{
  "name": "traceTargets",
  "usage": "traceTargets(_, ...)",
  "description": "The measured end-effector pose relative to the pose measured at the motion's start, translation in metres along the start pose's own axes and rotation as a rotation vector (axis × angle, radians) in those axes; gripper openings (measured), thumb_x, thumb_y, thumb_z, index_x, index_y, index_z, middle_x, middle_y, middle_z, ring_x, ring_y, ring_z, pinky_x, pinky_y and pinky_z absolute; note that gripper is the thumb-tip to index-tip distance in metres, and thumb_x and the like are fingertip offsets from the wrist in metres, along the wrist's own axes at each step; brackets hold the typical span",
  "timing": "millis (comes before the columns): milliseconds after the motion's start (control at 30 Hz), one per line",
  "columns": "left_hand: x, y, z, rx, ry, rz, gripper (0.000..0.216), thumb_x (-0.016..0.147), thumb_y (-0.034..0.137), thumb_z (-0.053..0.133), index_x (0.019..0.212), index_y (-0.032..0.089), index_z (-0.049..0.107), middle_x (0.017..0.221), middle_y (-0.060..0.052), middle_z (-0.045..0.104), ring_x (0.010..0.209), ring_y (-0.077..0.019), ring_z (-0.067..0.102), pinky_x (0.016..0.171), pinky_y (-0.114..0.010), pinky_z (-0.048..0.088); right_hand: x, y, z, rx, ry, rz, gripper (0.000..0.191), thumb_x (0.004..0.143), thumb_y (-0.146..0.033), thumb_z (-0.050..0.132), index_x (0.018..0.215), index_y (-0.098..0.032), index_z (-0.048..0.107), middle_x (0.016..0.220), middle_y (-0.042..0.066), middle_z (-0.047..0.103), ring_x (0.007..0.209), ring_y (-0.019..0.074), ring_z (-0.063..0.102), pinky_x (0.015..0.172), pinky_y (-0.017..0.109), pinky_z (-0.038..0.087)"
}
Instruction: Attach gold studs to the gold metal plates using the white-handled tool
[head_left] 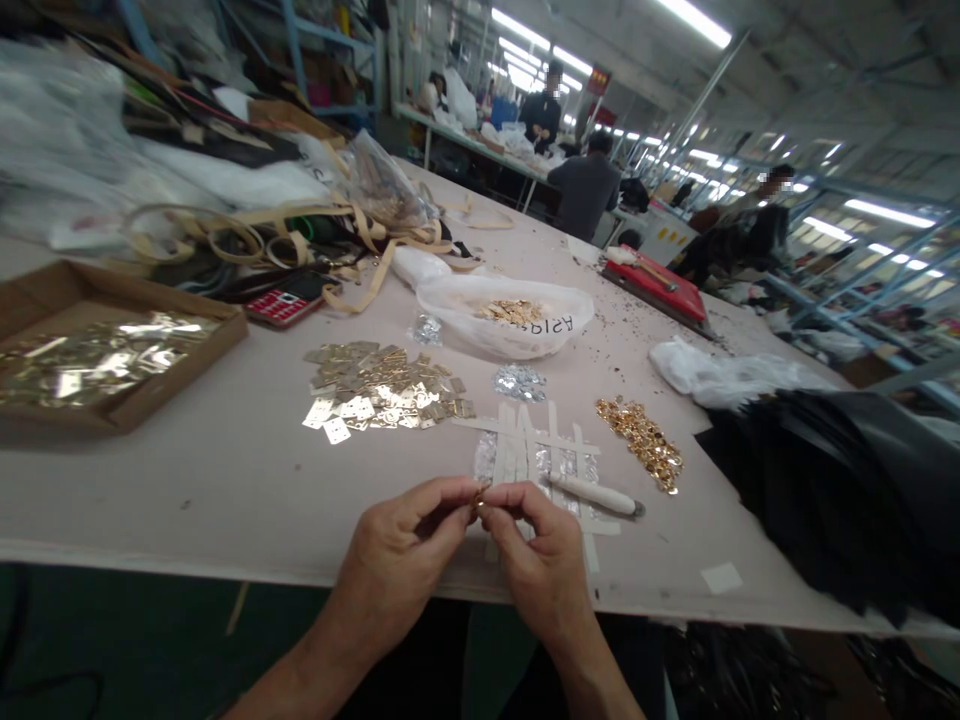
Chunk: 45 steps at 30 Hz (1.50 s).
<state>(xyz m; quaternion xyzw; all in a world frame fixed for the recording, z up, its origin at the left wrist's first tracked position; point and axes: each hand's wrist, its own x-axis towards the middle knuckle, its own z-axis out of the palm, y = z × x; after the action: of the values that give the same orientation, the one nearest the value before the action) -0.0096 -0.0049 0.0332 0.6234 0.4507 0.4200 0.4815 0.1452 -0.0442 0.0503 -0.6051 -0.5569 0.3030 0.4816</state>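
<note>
Stretching wide, the pale surface (pixel 247 500) carries black sheets (pixel 832 490) on the right and a cardboard tray (pixel 169 365) on the left, cut off by the frame, its walls probably there to contain loose plates. Beyond the middle, a white plastic bag (pixel 457 325) gapes open, seemingly for easy access; its inverted lettering is hard to read. Flat gold plates (pixel 382 390) and gold fittings (pixel 645 440) form separate heaps, apparently sorted by kind. Near centre, the left hand (pixel 401 540) and right hand (pixel 540 550) together pinch a small metal piece (pixel 481 497) by the fingertips, presumably for its tininess; fingers hide its shape
</note>
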Motion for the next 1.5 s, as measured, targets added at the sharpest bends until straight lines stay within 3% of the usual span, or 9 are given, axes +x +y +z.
traceTargets(367,0.009,0.001,0.007,0.164,-0.168,0.257,0.026,0.093,0.017,0.056,0.110,0.028,0.072,0.104,0.005,0.077,0.094,-0.0110,0.073,0.088,-0.017,0.053,0.000,0.019,-0.011,-0.056,0.087,0.014,0.007,0.090,-0.024,0.068,0.096,-0.022,0.069,0.085,-0.001,0.075,0.079,0.0139,0.069,0.074,0.024,0.053)
traceTargets(500,0.018,0.000,0.007,0.317,-0.167,0.258,0.022,0.094,0.019,0.052,0.107,0.023,0.068,0.098,0.001,0.076,0.087,-0.0141,0.073,0.082,-0.022,0.056,0.008,0.030,-0.023,-0.309,0.077,-0.249,0.008,0.091,-0.017,0.064,0.090,-0.022,0.070,0.086,0.002,0.076,0.081,0.0172,0.070,0.076,0.029,0.053)
traceTargets(600,0.022,-0.009,0.007,0.434,-0.091,0.400,0.024,0.094,0.017,0.048,0.111,0.019,0.066,0.107,-0.005,0.075,0.099,-0.0183,0.072,0.093,-0.030,0.057,0.012,0.040,-0.030,-0.594,-0.011,-0.486,0.016,0.094,-0.011,0.058,0.090,-0.021,0.070,0.089,0.005,0.077,0.085,0.0205,0.069,0.081,0.035,0.051)
traceTargets(667,0.021,-0.016,0.007,0.483,-0.102,0.518,0.026,0.095,0.015,0.046,0.113,0.017,0.065,0.111,-0.008,0.074,0.105,-0.0191,0.070,0.097,-0.032,0.056,0.013,0.044,-0.034,-0.708,-0.085,-0.524,0.016,0.095,-0.012,0.057,0.094,-0.020,0.070,0.090,0.006,0.077,0.086,0.0216,0.067,0.083,0.037,0.051)
traceTargets(833,0.015,-0.023,0.009,0.612,-0.239,0.677,0.038,0.094,0.005,0.041,0.124,0.016,0.062,0.128,-0.008,0.069,0.121,-0.0207,0.062,0.107,-0.039,0.052,0.014,0.031,-0.042,-0.771,-0.325,-0.453,0.019,0.097,-0.012,0.053,0.103,-0.018,0.070,0.101,0.009,0.076,0.094,0.0248,0.063,0.089,0.042,0.051)
traceTargets(1033,0.015,-0.022,0.012,0.750,-0.313,0.760,0.043,0.094,0.007,0.042,0.131,0.016,0.060,0.131,-0.006,0.068,0.121,-0.0253,0.060,0.103,-0.043,0.054,0.032,0.012,-0.064,-0.582,-0.515,-0.264,0.022,0.093,-0.013,0.057,0.103,-0.025,0.073,0.102,0.003,0.077,0.096,0.0213,0.066,0.090,0.037,0.053)
traceTargets(1233,0.018,-0.028,0.012,0.778,-0.249,0.815,0.047,0.088,0.005,0.044,0.127,0.021,0.065,0.129,-0.003,0.070,0.119,-0.0238,0.060,0.100,-0.039,0.053,0.109,0.040,-0.089,-0.578,-0.160,0.051,0.020,0.088,-0.024,0.062,0.099,-0.022,0.078,0.090,0.003,0.080,0.079,0.0186,0.071,0.077,0.032,0.053)
traceTargets(1367,0.020,-0.035,0.011,0.806,-0.237,0.873,0.046,0.087,0.008,0.046,0.126,0.021,0.066,0.129,-0.003,0.070,0.120,-0.0243,0.060,0.099,-0.038,0.052,0.164,0.064,-0.095,-0.652,-0.153,0.086,0.025,0.087,-0.024,0.060,0.102,-0.022,0.079,0.089,0.003,0.080,0.079,0.0186,0.070,0.078,0.031,0.052)
traceTargets(1500,0.019,-0.043,0.010,0.827,-0.280,0.850,0.044,0.091,0.013,0.049,0.131,0.023,0.064,0.134,-0.001,0.068,0.125,-0.0239,0.057,0.105,-0.036,0.049,0.191,0.078,-0.092,-0.686,-0.201,0.093,0.025,0.083,-0.025,0.065,0.104,-0.024,0.080,0.086,0.001,0.079,0.078,0.0178,0.068,0.076,0.030,0.050)
